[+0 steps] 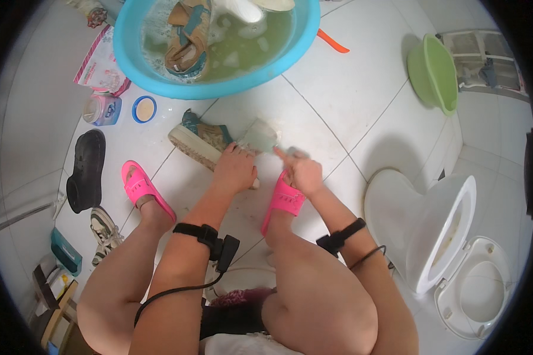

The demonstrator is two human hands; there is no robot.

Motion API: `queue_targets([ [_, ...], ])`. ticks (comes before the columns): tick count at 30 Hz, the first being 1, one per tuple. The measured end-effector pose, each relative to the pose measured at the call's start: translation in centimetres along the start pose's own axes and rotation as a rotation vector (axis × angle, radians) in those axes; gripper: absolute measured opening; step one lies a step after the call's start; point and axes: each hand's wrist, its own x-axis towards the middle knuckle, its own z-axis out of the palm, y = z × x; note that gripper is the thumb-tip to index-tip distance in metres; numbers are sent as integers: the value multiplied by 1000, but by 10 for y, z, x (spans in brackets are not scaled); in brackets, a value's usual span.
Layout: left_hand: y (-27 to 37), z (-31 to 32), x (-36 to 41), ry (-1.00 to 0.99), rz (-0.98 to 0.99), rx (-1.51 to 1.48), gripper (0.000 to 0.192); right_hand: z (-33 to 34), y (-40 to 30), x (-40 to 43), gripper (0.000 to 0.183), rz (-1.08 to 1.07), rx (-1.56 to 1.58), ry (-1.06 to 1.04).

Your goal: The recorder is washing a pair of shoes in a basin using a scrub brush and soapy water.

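Observation:
A tan-and-teal shoe [200, 141] lies on its side on the white tiles, brown dirt on its pale sole. My left hand [234, 168] grips this shoe near one end and hides part of it. A pale, translucent greenish thing [261, 135] lies just past my left fingertips; blur hides what it is. My right hand [305, 175] is above my right pink slipper [283, 199], its index finger stretched toward the pale thing's edge. Something blurred and grey shows behind the right fingers, and I cannot tell whether they hold it.
Ahead stands a blue basin [217, 91] of cloudy water with another tan-and-teal shoe [188, 40]. A washing powder bag [102, 66], plastic jar [102, 108] and blue-rimmed lid [144, 109] are at left, above a black shoe [86, 168]. A green basin [433, 75] and toilet [419, 226] stand right.

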Motion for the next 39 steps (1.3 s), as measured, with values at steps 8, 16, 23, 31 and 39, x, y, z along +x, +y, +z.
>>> queue_targets([
  [8, 10, 7, -27, 485, -35, 43, 25, -4, 1, 11, 65, 148, -89, 30],
  [16, 15, -6, -9, 331, -75, 63, 25, -8, 14, 17, 59, 51, -110, 173],
  [23, 28, -15, 20, 154, -432, 232, 19, -35, -1, 0, 55, 227, 207, 145],
  [31, 1, -1, -3, 392, -463, -110, 22, -23, 15, -18, 43, 326, 641, 264],
  [39, -48, -7, -67, 542, -693, -1038, 39, -13, -25, 1, 45, -171, 596, -81],
])
